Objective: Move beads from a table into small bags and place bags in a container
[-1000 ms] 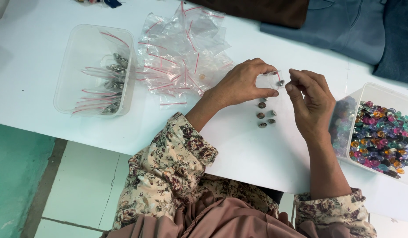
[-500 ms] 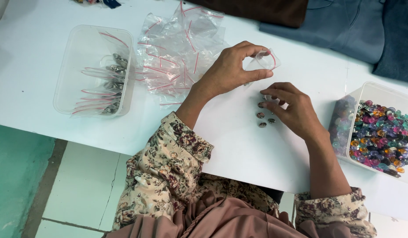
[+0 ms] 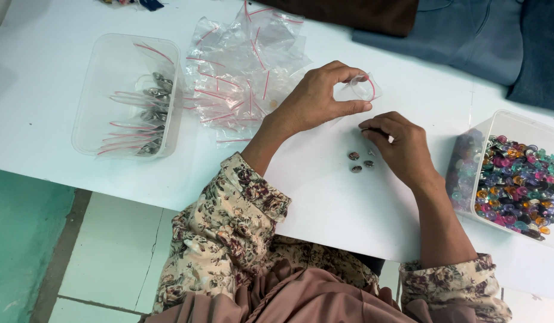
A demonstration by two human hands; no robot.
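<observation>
My left hand (image 3: 317, 98) holds a small clear zip bag (image 3: 362, 88) with a red seal strip, pinched between thumb and fingers above the white table (image 3: 43, 72). My right hand (image 3: 401, 146) rests on the table just below the bag, its fingertips pinched at a small dark piece. Three small round dark beads (image 3: 357, 162) lie loose on the table beside the right hand's fingers.
A pile of clear zip bags (image 3: 247, 66) lies left of my left hand. A clear tub (image 3: 100, 66) at far left holds filled bags. At right stands a clear tub (image 3: 498, 122) of several coloured beads. Dark cloth (image 3: 468, 36) lies along the far edge.
My left hand lifted the small bag up and away. My right hand dropped from the bag to the loose beads on the table.
</observation>
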